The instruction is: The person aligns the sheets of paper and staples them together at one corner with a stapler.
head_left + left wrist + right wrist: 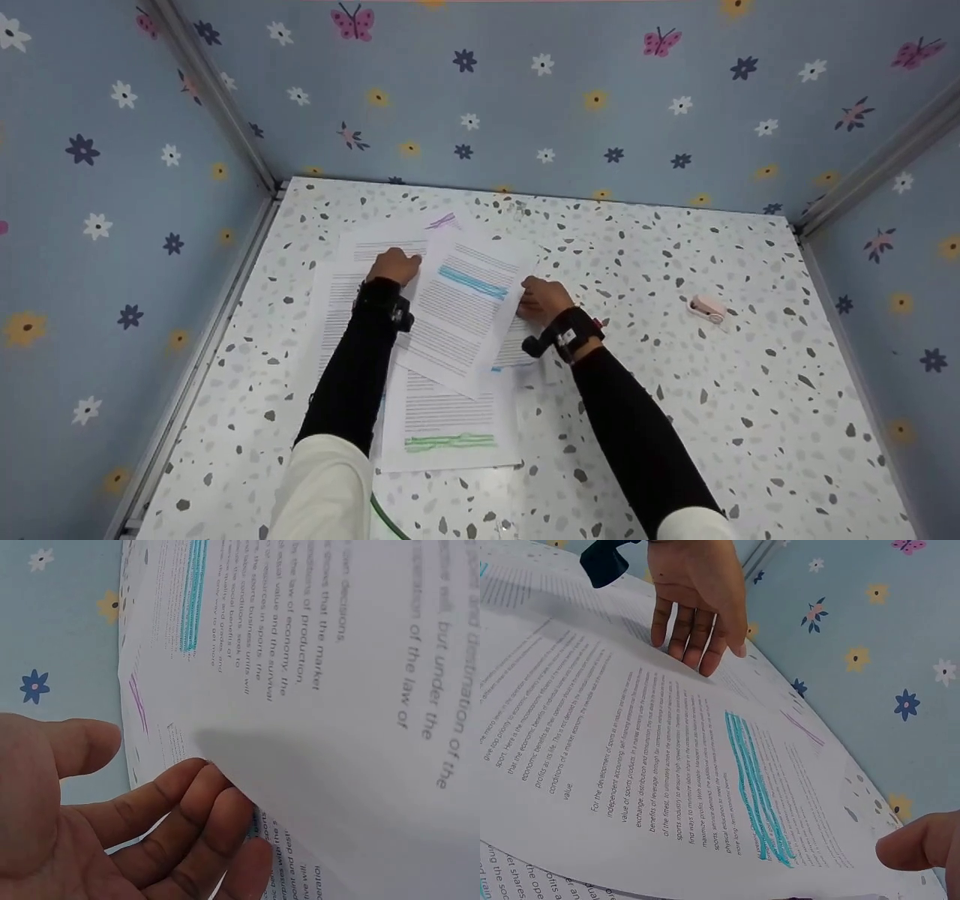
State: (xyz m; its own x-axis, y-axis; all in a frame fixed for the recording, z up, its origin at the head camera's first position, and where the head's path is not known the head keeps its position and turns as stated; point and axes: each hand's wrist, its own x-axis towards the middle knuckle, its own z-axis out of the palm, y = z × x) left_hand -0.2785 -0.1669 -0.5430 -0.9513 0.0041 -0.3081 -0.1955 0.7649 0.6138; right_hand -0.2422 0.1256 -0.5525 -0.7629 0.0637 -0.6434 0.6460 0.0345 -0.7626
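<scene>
A printed sheet with a blue highlighted band (450, 330) lies tilted on top of other printed sheets. My left hand (395, 266) is at its left edge. In the left wrist view the left fingers (199, 802) touch the sheet's edge, and the thumb stands apart from the paper. The right hand (545, 298) is at the sheet's right edge. Its thumb (919, 844) shows straight and off the paper in the right wrist view; its other fingers are mostly hidden there. Below lies a sheet with green highlighting (450, 420). A purple mark (442, 220) shows on a sheet at the back.
The sheets lie on a white speckled table (637, 420). To the right is a small pale pink object (706, 308), its kind unclear. A green cord (386, 517) shows at the front edge. Flower-patterned panels (510, 97) stand around the table.
</scene>
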